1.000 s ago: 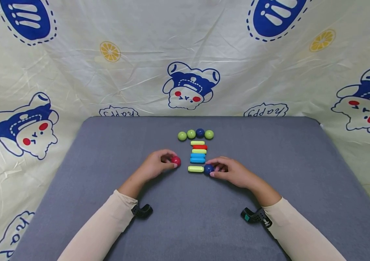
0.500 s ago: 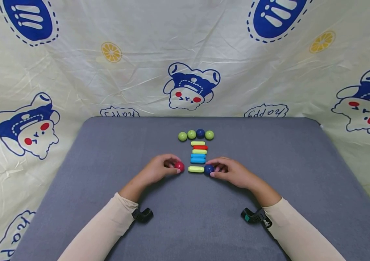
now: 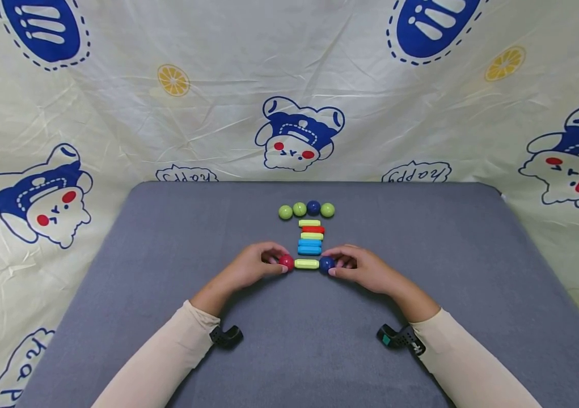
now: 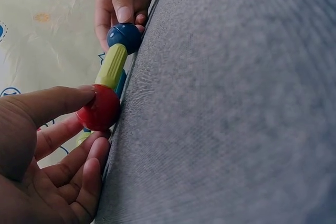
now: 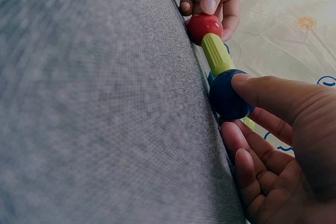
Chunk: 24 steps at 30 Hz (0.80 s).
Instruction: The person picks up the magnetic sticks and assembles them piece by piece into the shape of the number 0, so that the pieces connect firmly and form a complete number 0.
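Grey table (image 3: pixel 304 351) under red ball (image 3: pixel 286 262), cartoon-print backdrop (image 3: pixel 223 130) behind

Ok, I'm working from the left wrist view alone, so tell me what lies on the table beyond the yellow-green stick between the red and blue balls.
Observer: Five more sticks lie side by side beyond that middle stick.
Operator: List their colours, nearest first.
Observer: Two blue sticks, a yellow-green stick, a red stick and another yellow-green stick.
Operator: Now report anything past those.
Observer: A row of four balls: three green, with a dark blue ball third from the left.
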### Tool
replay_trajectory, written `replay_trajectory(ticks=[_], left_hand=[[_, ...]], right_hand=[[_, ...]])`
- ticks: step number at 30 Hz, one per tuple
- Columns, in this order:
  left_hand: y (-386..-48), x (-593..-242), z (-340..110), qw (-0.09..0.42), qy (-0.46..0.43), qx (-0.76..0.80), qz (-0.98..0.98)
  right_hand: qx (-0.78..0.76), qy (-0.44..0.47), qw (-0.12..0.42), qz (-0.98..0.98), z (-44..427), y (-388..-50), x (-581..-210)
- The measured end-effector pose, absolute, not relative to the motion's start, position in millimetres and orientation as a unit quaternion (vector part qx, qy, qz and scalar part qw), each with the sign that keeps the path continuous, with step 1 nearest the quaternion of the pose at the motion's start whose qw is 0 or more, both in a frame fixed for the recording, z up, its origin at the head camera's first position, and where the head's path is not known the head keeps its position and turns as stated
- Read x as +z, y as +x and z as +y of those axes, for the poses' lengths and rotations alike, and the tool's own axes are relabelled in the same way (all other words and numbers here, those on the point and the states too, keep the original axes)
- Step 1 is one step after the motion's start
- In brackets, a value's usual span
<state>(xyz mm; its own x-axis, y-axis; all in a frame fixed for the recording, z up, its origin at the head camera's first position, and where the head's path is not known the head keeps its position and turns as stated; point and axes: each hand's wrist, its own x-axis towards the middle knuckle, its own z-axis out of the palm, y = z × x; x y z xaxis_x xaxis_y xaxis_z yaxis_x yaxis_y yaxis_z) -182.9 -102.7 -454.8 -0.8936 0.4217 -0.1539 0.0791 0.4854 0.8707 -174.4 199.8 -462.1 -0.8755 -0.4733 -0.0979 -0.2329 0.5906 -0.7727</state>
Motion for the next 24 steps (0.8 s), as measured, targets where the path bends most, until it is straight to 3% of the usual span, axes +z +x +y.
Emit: replay_trajectory(ticks=[24], left_hand=[[-183.7,-457.7,-102.3,0.180,0.135,0.519,0.825]], right_hand=[[-0.409,-0.205,0.144,0.878,200.8,-173.9,-463.6]])
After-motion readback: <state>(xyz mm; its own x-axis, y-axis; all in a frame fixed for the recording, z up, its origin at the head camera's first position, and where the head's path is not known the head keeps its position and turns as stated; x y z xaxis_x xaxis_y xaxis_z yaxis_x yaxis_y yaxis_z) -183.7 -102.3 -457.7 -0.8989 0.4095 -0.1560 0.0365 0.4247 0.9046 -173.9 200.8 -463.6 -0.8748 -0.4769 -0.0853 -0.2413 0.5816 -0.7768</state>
